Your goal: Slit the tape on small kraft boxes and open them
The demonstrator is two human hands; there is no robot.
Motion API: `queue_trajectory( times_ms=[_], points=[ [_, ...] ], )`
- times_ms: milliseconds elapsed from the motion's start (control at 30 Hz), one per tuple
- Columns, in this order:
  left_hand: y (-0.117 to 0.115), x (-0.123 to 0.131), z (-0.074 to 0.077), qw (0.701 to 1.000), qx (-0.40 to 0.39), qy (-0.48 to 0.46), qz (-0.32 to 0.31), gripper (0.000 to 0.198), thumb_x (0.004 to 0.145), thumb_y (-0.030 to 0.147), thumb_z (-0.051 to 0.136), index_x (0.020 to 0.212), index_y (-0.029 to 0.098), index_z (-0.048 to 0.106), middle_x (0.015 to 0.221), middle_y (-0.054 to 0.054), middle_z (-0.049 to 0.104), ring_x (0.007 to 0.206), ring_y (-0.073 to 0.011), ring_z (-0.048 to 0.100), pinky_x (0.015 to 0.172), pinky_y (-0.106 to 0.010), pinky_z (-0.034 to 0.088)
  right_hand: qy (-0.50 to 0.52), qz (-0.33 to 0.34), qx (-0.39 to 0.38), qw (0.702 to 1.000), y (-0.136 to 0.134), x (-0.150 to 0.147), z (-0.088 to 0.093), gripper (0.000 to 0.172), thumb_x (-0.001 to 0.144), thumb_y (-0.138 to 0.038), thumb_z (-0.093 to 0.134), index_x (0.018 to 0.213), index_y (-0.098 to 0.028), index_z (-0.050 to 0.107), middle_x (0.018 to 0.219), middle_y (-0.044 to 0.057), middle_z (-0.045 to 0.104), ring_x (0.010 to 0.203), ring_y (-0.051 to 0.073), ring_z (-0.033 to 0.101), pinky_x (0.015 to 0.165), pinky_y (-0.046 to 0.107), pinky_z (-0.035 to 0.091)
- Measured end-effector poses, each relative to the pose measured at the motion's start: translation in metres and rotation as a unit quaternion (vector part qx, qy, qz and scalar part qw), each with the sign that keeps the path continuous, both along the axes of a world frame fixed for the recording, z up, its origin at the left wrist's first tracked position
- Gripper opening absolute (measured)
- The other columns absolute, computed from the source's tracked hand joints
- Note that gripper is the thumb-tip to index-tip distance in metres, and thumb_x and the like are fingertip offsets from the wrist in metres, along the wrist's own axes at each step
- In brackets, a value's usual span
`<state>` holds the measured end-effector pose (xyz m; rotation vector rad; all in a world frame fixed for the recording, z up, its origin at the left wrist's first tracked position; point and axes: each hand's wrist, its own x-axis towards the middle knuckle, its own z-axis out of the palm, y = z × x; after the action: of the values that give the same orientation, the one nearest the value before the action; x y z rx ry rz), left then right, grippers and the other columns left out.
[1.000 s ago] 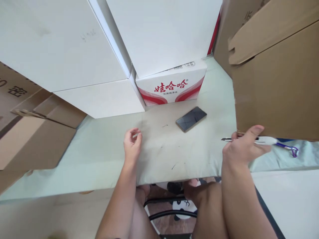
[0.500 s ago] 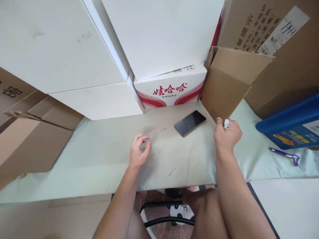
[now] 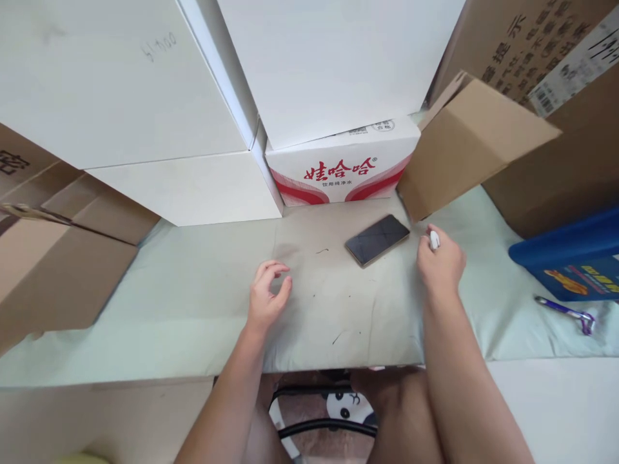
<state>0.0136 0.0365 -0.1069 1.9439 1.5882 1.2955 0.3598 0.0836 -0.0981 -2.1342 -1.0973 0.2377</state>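
Observation:
My right hand (image 3: 441, 259) is closed in a fist on a small white object (image 3: 434, 240), whose rounded end shows above the fingers; the rest is hidden. Just beyond that hand, apart from it, a brown cardboard box (image 3: 464, 142) leans with its open flap upward. A dark-screened phone (image 3: 377, 240) lies flat on the cloth-covered table (image 3: 193, 303), left of the right hand. My left hand (image 3: 268, 293) hovers over or rests on the table, I cannot tell which. Its fingers are curved and apart, with nothing between them.
White boxes (image 3: 164, 84) stand along the back, beside a white-and-red carton (image 3: 338, 171). Another cardboard box (image 3: 68, 277) is at left. On the right are a large brown carton (image 3: 541, 161), a blue package (image 3: 575, 258) and a purple pen (image 3: 565, 310).
The cardboard box has tilted and swung away from my right hand. The right fist has turned a little, keeping the white object. My left hand has barely moved; the view has shifted slightly.

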Motion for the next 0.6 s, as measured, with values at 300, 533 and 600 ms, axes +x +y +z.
queue_trajectory(
  times_ms=[300, 533, 600],
  points=[
    [-0.026, 0.001, 0.016, 1.000, -0.006, -0.014, -0.011, 0.014, 0.086, 0.020, 0.058, 0.096, 0.021, 0.067, 0.104, -0.008, 0.065, 0.093, -0.0186, 0.065, 0.083, -0.033, 0.057, -0.003, 0.061, 0.012, 0.998, -0.020, -0.039, 0.008, 0.050, 0.080, -0.036, 0.050, 0.119, -0.018, 0.075, 0.113, 0.015, 0.077, 0.097, 0.029, 0.071, 0.097, 0.047, 0.052],
    [-0.032, -0.025, 0.026, 0.996, 0.000, -0.083, 0.019, 0.017, 0.077, 0.004, 0.054, 0.076, 0.021, 0.054, 0.099, -0.006, 0.062, 0.096, -0.0178, 0.065, 0.090, -0.032, 0.053, -0.038, 0.169, -0.006, 0.985, -0.052, -0.087, 0.007, 0.055, 0.074, -0.044, 0.049, 0.110, -0.013, 0.077, 0.100, 0.017, 0.077, 0.090, 0.031, 0.070, 0.095, 0.052, 0.053],
    [-0.034, -0.033, 0.029, 0.993, 0.008, -0.115, 0.026, 0.017, 0.077, 0.004, 0.055, 0.075, 0.021, 0.054, 0.099, -0.006, 0.062, 0.096, -0.0178, 0.064, 0.091, -0.033, 0.053, -0.054, 0.197, 0.006, 0.979, -0.059, -0.099, 0.004, 0.054, 0.073, -0.045, 0.048, 0.106, -0.012, 0.077, 0.101, 0.018, 0.077, 0.094, 0.032, 0.071, 0.097, 0.054, 0.053]
  ],
)
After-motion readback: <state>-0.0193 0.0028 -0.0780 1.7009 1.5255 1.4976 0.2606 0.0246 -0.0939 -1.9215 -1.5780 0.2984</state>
